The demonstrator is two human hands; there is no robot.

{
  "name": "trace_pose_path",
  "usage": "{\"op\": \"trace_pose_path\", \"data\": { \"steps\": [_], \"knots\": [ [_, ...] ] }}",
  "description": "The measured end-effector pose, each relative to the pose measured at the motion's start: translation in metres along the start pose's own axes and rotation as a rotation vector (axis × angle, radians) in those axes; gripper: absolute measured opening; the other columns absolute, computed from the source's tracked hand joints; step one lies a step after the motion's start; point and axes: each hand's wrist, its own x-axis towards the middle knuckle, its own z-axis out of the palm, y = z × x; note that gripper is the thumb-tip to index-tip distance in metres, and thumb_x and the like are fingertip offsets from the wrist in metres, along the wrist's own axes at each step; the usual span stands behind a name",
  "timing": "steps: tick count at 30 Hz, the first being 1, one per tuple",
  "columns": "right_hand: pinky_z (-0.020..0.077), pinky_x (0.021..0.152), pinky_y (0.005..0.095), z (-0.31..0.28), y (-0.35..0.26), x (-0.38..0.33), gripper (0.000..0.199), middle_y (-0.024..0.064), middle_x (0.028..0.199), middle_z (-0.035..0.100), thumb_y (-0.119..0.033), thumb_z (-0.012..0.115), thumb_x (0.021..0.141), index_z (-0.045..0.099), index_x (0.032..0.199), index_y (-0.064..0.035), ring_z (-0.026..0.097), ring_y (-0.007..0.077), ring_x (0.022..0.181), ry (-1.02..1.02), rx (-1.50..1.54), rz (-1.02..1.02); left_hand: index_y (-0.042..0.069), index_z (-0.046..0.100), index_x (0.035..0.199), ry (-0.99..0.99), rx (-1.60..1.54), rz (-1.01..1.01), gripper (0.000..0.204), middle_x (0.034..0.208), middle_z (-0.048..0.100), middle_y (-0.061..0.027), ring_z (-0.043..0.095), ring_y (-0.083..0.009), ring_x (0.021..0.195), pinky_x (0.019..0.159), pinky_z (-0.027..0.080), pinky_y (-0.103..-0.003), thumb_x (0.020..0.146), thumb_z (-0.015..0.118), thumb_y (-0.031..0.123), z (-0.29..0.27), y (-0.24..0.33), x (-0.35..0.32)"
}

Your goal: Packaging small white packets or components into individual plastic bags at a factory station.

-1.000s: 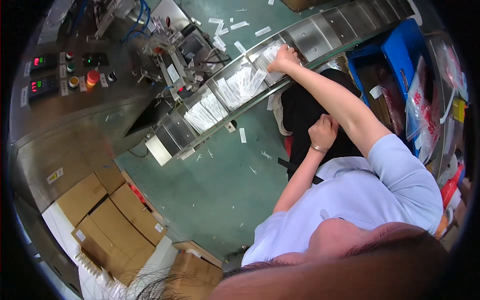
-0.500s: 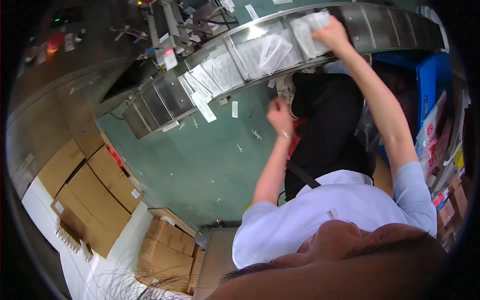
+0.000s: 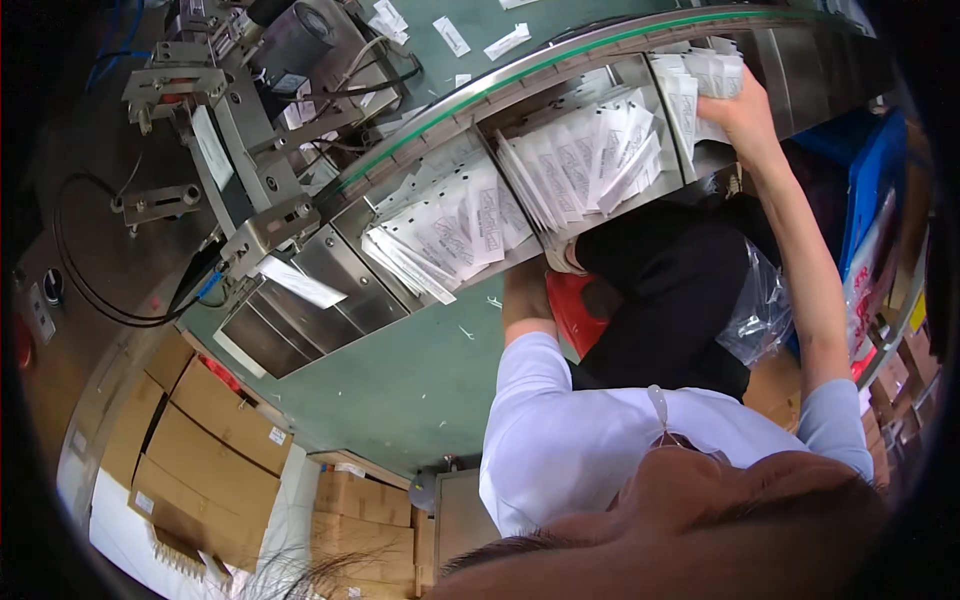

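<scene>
At the far right of the metal conveyor (image 3: 790,75), my right hand (image 3: 742,118) is closed round a bundle of thin white paper packets (image 3: 716,72). Those packets stand in a compartment behind a metal divider, beside another white packet leaning there. My left forearm (image 3: 527,297) reaches forward beneath the conveyor's near edge, and the hand itself is hidden. Closer to the left, two compartments hold rows of overlapping white packets (image 3: 575,160) and more packets (image 3: 455,225), tilted and fanned out. A single packet (image 3: 300,282) drops at a slant at the conveyor's left end.
A metal machine (image 3: 215,150) with rods, cables and rollers stands left of the conveyor. Loose packets (image 3: 452,36) lie on the green floor beyond it. Cardboard boxes (image 3: 210,435) are stacked at lower left. A red object (image 3: 575,310) sits by my knee, and a blue bin (image 3: 880,180) at right.
The view has shifted closer to the conveyor and machine. My left hand has gone from above the floor to under the conveyor. My right hand stays at the packets on the right.
</scene>
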Motion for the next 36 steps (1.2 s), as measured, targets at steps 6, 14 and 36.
{"op": "trace_pose_path", "data": {
  "steps": [6,14,36],
  "knots": [
    [0.0428,0.083,0.0277,-0.002,0.013,0.005,0.045,0.0063,0.104,0.06,-0.008,0.066,0.069,0.053,0.112,-0.0007,0.056,0.0144,0.093,-0.035,-0.018,-0.02,-0.004,0.053,0.104,0.229,-0.164,-0.231,0.037,0.111,0.051,-0.0223,0.053,-0.034,0.094,0.079,0.045,-0.042,0.077,0.065,0.017,-0.069,-0.062,-0.005],
    [0.0424,0.085,0.0282,-0.007,0.017,0.011,0.044,0.0065,0.107,0.059,-0.012,0.065,0.074,0.051,0.115,-0.0009,0.056,0.0149,0.096,-0.054,-0.085,-0.006,0.001,0.042,0.124,0.224,-0.48,-0.819,0.05,0.123,0.047,-0.0171,0.042,-0.0307,0.117,0.098,0.036,-0.039,0.083,0.059,0.025,-0.142,-0.103,0.028],
    [0.0419,0.085,0.0286,-0.004,0.013,0.006,0.044,0.0064,0.107,0.059,-0.012,0.066,0.074,0.051,0.114,-0.001,0.056,0.0149,0.096,-0.017,-0.088,-0.013,0.011,0.024,0.139,-0.653,-1.824,-0.223,0.062,0.14,0.032,-0.0094,0.036,-0.0302,0.124,0.103,0.031,-0.043,0.091,0.031,0.049,-0.04,0.036,0.055]
  ]
}}
